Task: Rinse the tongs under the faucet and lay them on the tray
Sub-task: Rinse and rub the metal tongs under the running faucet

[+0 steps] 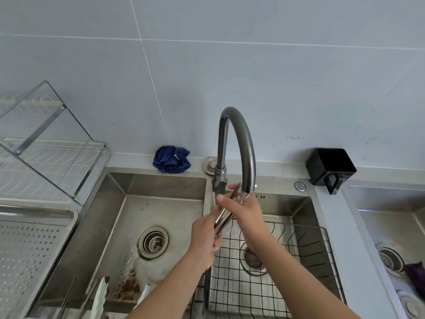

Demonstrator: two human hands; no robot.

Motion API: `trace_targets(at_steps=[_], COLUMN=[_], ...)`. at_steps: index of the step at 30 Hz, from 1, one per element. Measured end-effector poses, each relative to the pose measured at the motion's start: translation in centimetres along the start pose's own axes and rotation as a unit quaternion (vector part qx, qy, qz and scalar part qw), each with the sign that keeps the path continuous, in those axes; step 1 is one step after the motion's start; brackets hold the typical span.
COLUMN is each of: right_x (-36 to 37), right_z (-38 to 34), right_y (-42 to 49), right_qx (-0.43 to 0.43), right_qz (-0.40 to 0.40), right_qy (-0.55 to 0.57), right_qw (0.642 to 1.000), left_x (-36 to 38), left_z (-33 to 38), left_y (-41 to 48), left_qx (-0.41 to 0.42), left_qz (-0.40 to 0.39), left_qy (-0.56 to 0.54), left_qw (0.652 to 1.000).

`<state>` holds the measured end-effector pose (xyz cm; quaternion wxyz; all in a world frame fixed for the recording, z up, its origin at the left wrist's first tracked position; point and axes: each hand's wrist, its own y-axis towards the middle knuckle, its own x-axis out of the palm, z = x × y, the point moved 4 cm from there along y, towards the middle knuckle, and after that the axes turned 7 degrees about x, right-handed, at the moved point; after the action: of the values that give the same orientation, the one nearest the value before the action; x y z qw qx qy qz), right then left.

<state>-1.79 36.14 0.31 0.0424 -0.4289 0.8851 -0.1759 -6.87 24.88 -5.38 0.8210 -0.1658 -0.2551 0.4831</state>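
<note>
While faucet (248, 153) runs | left hand (204, 237), right hand (246, 211) grip shiny metal tongs (224, 217)

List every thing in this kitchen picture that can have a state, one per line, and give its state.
faucet: running, water falling from the spout
tongs: held under the stream, arms together
left hand: grips the tongs' lower end
right hand: grips the tongs near the spout
blue cloth: crumpled on the ledge
tray: tongs not yet on it
left sink drain: strainer in place
</note>
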Motion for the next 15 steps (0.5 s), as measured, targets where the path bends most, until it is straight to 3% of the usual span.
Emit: trace_targets(at_steps=[3,9,12,15], right_x=[-1.3,-1.9,-2.0,-2.3], right_z=[0.9,-0.9,-1.3,-1.3], right_y=[-0.8,0.5,0.7,0.4], right_qx=[0.027,0.009,-0.003,-0.022], right_qz=[-0.025,0.156,0.18,0.135], right_qy=[0.0,0.022,0.075,0.098], right_qw=[0.999,0.987,0.981,0.986], left_x=[1.2,4.8,5.8,5.5], left_z=[0.0,1.8,2.7,2.6], left_y=[-0.2,0.5,0.5,-0.3], left_qx=[-0.017,-0.052,-0.089,-0.128], left_qz=[-0.02,-0.019,-0.096,-0.172], left_qy=[0.0,-0.067,-0.141,-0.127], left_qw=[1.0,0.996,0.981,0.968])
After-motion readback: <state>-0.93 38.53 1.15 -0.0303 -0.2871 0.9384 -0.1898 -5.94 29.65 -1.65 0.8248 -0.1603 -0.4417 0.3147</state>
